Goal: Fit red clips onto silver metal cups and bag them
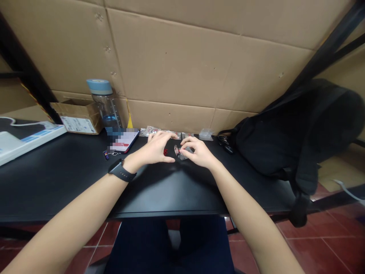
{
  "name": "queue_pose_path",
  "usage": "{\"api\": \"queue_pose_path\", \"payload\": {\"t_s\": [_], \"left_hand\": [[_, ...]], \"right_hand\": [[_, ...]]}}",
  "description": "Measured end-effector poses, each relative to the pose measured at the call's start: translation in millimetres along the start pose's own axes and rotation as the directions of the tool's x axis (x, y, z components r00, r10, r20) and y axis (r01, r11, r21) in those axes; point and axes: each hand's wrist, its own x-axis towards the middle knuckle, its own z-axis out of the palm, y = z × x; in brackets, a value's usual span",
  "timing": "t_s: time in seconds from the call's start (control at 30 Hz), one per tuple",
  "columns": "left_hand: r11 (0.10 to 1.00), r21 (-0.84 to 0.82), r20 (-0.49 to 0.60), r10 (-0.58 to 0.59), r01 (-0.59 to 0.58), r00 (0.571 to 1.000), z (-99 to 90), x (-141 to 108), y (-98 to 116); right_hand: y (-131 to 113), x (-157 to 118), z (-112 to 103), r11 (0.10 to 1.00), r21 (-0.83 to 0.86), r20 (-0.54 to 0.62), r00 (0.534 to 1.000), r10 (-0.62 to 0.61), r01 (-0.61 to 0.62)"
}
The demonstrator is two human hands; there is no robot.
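Note:
My left hand point(156, 148), a dark watch on its wrist, hovers over the black table with thumb and fingers spread and nothing between them. A small red item point(165, 152) shows in the gap of that hand; its kind is too small to tell. My right hand point(197, 151) is closed in a pinch on a small round shiny piece with a red part point(176, 150). Under these fingers is a clear plastic bag point(186, 155), partly covered by the hand. Whether the fingers also touch the bag, I cannot tell.
Several small clear packets point(205, 134) lie along the cardboard wall. To the left are a phone point(128, 139), a water bottle point(107, 108), an open carton point(81, 118) and a white power strip point(34, 142). A black backpack point(293, 129) stands on the right, near dark keys point(226, 145).

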Motion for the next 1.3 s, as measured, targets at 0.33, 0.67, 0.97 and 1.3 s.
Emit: {"api": "queue_pose_path", "payload": {"t_s": [0.33, 0.67, 0.97, 1.3], "left_hand": [[0.992, 0.117, 0.098, -0.047, 0.035, 0.994, 20.9, -7, -72], [0.978, 0.201, 0.057, -0.064, 0.051, 0.996, 29.6, 1, -84], [0.96, 0.235, 0.003, -0.156, 0.151, 0.988, 28.1, 0, -83], [0.961, 0.121, -0.107, -0.236, 0.248, 0.966, 25.1, 1, -62]], "right_hand": [[-14, -5, -2, 0.999, -0.025, 0.372, 0.928, -0.021, 0.033], [50, -21, -61, 0.961, -0.106, 0.045, 0.964, 0.261, -0.255], [85, -34, -56, 0.895, -0.09, 0.267, 0.855, 0.445, -0.438], [73, -27, -49, 0.916, -0.1, 0.31, 0.863, 0.4, -0.389]]}}
